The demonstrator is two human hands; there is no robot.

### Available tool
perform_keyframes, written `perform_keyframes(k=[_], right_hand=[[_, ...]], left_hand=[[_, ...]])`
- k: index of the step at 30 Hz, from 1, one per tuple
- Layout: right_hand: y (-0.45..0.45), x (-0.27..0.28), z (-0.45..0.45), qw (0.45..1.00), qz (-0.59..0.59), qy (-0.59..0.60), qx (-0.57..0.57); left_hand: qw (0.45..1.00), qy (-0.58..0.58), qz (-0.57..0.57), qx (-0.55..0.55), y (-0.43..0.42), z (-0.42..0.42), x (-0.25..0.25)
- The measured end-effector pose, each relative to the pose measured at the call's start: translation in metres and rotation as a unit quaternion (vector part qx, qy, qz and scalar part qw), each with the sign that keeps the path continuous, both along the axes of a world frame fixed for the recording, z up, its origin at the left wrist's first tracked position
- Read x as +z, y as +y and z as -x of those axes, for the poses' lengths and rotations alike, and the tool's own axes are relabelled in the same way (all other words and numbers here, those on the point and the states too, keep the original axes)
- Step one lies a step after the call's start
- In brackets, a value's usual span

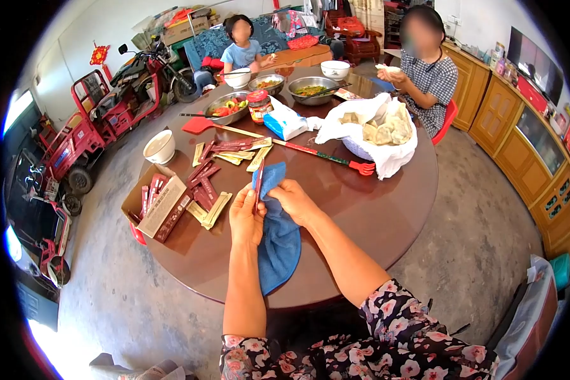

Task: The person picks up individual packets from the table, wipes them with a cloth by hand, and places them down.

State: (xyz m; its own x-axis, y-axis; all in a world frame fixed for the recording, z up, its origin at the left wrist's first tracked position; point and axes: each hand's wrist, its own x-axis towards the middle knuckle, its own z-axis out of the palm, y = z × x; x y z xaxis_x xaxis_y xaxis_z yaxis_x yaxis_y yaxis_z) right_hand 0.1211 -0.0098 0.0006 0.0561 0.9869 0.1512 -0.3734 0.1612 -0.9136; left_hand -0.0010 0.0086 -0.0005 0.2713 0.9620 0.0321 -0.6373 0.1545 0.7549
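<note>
My left hand [247,215] is closed on a slim dark-red stick packet [259,183], held upright over the table. Gathered in my right hand [291,199] is a blue cloth [278,247], its upper part against the packet and its lower end spread on the tabletop. Several red and gold stick packets [204,190] lie loose to the left of my hands. An open cardboard box [164,218] beside them holds more red packets.
Around the round brown table [386,221] are a white bowl [159,147], metal dishes of food [313,90], a red-lidded jar [259,106], a tissue pack [286,123], a long red-ended back scratcher [310,151] and a cloth-lined basket of dumplings [386,130]. Two people sit across, one holding food.
</note>
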Motion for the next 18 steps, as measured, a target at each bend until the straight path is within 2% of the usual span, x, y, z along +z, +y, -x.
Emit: perform_keyframes(k=[7, 10, 12, 14, 18], right_hand=[[0.006, -0.005, -0.001, 0.998, 0.018, 0.04, -0.037], [0.004, -0.005, -0.005, 0.997, 0.045, 0.023, -0.05], [0.009, -0.012, -0.009, 0.996, 0.056, 0.014, -0.067], [0.017, -0.023, -0.013, 0.996, 0.026, 0.082, -0.02], [0.0, 0.004, -0.001, 0.985, 0.06, 0.164, 0.013]], left_hand=[[0.999, -0.038, 0.004, 0.012, 0.003, 0.002, -0.002], [0.998, -0.025, 0.01, 0.061, 0.004, 0.001, -0.003], [0.994, 0.006, -0.038, 0.105, 0.006, 0.004, -0.006], [0.991, 0.021, -0.041, 0.124, 0.005, 0.004, -0.006], [0.98, 0.082, -0.079, 0.161, 0.002, 0.0, -0.005]])
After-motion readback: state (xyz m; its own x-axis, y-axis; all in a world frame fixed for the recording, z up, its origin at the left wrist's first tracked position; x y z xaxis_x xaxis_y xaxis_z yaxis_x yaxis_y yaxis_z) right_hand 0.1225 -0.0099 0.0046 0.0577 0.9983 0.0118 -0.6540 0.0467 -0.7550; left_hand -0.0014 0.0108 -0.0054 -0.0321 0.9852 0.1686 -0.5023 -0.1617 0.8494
